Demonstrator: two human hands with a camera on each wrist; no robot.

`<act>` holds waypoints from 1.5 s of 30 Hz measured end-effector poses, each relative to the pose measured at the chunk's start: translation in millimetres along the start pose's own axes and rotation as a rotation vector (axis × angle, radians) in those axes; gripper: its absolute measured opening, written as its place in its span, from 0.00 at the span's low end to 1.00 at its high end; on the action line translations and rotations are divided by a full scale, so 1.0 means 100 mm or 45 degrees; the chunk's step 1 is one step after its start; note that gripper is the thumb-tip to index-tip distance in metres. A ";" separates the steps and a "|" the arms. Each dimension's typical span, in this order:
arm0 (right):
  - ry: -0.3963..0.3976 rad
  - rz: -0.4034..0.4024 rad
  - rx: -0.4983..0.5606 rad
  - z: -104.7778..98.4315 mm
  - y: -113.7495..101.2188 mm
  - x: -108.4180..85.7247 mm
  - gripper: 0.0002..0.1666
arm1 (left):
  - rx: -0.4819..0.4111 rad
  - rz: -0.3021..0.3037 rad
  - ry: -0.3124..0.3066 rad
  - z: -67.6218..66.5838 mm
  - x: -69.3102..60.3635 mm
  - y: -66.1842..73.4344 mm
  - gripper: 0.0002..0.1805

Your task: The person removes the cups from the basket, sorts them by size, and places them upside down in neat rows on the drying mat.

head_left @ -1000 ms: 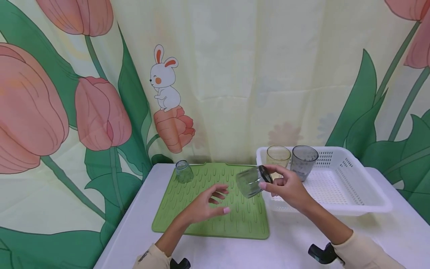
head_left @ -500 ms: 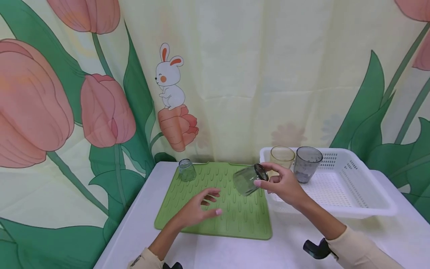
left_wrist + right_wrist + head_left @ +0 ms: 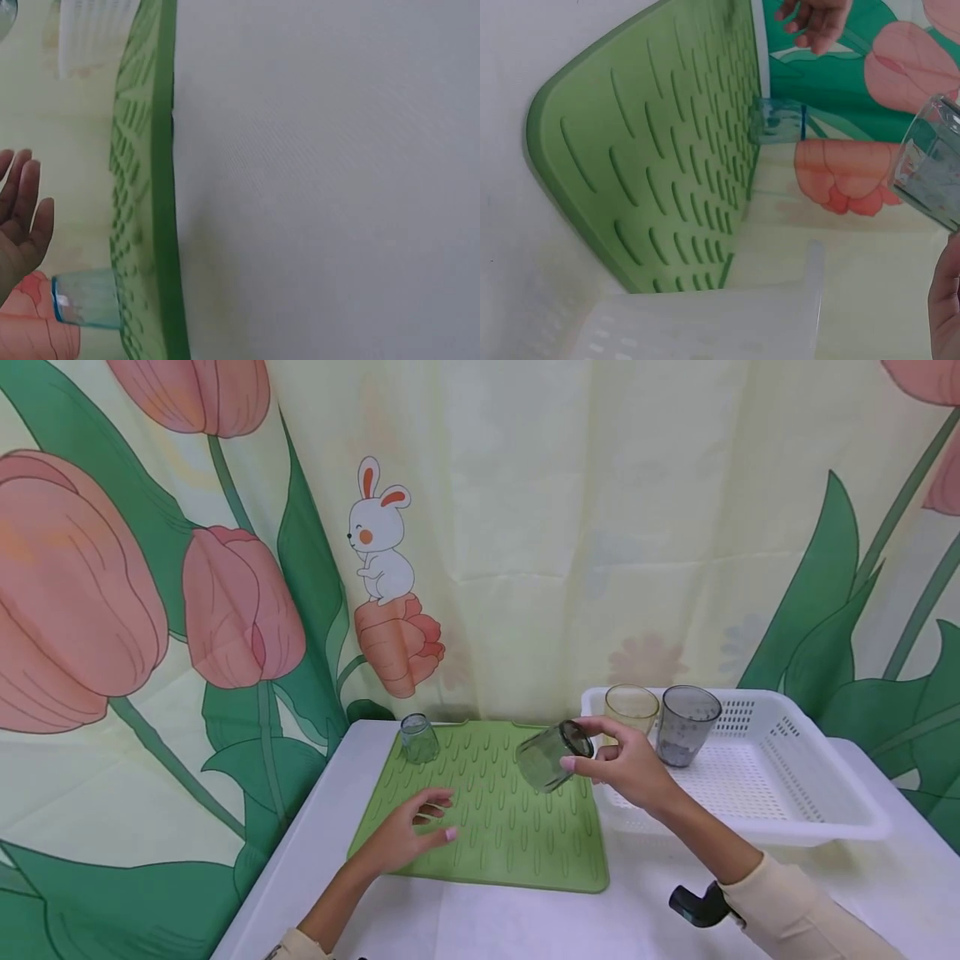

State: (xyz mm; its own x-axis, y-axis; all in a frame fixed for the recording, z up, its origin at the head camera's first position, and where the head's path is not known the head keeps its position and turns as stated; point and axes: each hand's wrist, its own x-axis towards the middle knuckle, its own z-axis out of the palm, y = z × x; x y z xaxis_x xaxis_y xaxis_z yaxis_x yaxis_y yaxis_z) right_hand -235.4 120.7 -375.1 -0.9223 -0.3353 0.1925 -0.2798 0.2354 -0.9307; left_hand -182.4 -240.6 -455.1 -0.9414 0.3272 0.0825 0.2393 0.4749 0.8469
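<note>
My right hand holds a grey-green drinking glass by its dark-ringed end, thumb on the near side and fingers on the far side. The glass is tilted in the air above the right part of a green ridged drying mat. My left hand hovers over the mat's left part, fingers loosely bent and holding nothing. A bluish glass stands at the mat's far left corner. In the right wrist view, the held glass shows at the right edge, cut off by the frame.
A white perforated basket stands right of the mat. Inside its left end are a yellowish glass and a grey glass. A printed curtain hangs directly behind the white-covered table.
My left hand has drawn back to the left, away from the held glass. My right hand has shifted slightly left with the glass still in its grip.
</note>
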 end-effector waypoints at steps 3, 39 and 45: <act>-0.006 -0.011 0.009 0.01 0.00 0.01 0.38 | 0.023 -0.022 0.024 -0.06 -0.06 -0.08 0.30; 0.005 -0.053 0.063 0.20 0.06 0.21 0.36 | 0.090 -0.309 0.276 -0.52 -0.48 -0.66 0.31; 0.001 -0.055 0.061 0.25 0.06 0.25 0.35 | 0.122 -0.351 0.307 -0.55 -0.54 -0.72 0.31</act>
State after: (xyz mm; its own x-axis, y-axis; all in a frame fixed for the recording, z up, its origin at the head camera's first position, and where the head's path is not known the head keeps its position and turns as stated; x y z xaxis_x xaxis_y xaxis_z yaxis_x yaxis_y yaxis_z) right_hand -253.4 90.7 -383.2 -0.9099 -0.3433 0.2329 -0.3060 0.1766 -0.9355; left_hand -162.2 -337.0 -491.4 -0.9997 -0.0199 -0.0109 -0.0206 0.5961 0.8027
